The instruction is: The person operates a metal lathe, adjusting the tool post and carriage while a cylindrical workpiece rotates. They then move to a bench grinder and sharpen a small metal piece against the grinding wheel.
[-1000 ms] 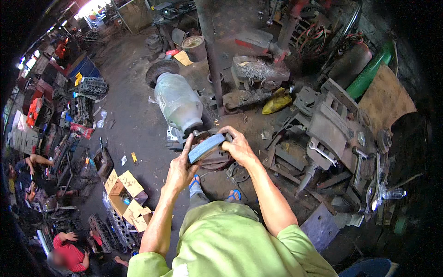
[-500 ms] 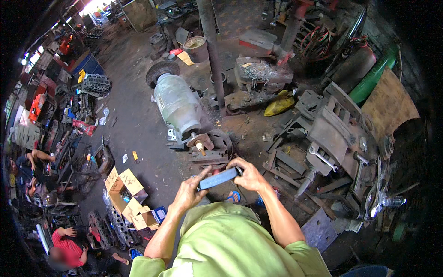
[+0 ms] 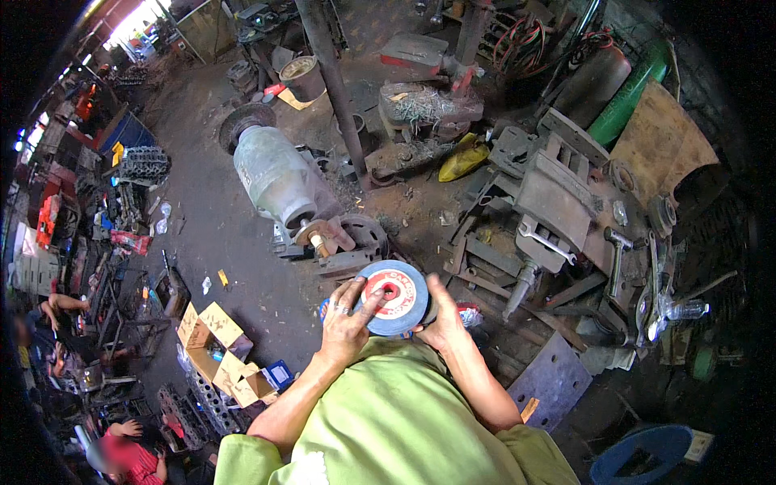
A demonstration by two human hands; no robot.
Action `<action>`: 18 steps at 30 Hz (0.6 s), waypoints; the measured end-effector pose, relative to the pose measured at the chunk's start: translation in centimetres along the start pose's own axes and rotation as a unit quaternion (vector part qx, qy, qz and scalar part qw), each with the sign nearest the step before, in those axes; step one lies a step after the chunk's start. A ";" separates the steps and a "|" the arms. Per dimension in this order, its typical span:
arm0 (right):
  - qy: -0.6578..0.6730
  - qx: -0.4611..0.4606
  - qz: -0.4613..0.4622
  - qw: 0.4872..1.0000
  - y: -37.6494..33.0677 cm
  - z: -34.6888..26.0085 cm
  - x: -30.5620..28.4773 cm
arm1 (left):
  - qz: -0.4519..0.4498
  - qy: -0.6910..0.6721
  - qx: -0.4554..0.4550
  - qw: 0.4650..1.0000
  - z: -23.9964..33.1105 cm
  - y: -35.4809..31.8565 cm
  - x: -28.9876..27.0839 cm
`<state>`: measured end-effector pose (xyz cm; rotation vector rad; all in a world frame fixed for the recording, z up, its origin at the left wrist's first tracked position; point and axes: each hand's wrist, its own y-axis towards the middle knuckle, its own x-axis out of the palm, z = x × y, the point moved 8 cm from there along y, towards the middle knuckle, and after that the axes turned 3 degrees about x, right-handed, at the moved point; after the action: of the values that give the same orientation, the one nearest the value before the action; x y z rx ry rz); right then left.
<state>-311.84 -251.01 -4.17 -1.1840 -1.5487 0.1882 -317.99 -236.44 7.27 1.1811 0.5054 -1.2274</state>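
A blue-grey grinding wheel (image 3: 408,317) with a red and white paper label is in front of my torso, its flat face turned up. My left hand (image 3: 349,319) grips its left side, with fingers lying over the face close to the centre hole. My right hand (image 3: 443,317) holds the right edge, its thumb up along the rim and its other fingers partly hidden. Just beyond the wheel stands a large grey bench grinder (image 3: 271,174). Its near shaft (image 3: 319,242) is bare, and a dark round wheel (image 3: 246,128) sits at its far end.
A metal post (image 3: 335,89) rises beside the grinder. To the right are a steel vise-like machine (image 3: 554,202), a wrench (image 3: 546,242) and a green gas cylinder (image 3: 630,95). Open cardboard boxes (image 3: 214,323) lie at left. A person in red (image 3: 139,465) sits at lower left.
The grinding wheel has turned from edge-on to face-up, showing its label. My left fingers have moved onto its face. The whole view has shifted slightly.
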 end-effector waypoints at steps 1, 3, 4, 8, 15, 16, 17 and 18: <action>0.002 0.021 0.006 1.000 -0.5 0.4 -0.1 | -0.039 -0.019 -0.002 0.999 0.1 0.2 0.2; -0.025 -0.026 0.000 0.999 -1.2 -0.3 0.1 | -0.120 -0.130 -0.034 0.984 -0.3 0.5 0.3; -0.038 -0.048 -0.001 0.998 -1.5 -0.6 0.2 | -0.177 -0.182 -0.050 0.966 -0.4 0.5 0.4; -0.032 -0.060 0.087 0.994 -2.2 -0.8 -0.4 | -0.165 -0.198 -0.159 0.953 -1.8 1.5 -0.3; -0.074 -0.090 0.025 0.993 -2.5 -1.2 1.2 | -0.006 -0.122 -0.110 0.986 -1.1 1.6 0.5; -0.075 -0.087 0.017 0.993 -2.5 -1.0 1.2 | -0.013 -0.126 -0.109 0.986 -1.3 1.4 1.0; -0.087 -0.088 0.019 0.992 -2.4 -1.0 1.2 | -0.026 -0.130 -0.114 0.985 -1.5 1.1 1.5; -0.090 -0.093 0.007 0.992 -2.2 -0.9 1.3 | -0.029 -0.137 -0.109 0.984 -1.6 0.8 1.8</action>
<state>-312.22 -251.47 -1.52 -1.3553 -1.7453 0.1665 -316.22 -235.94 5.56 0.8026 0.4568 -1.3232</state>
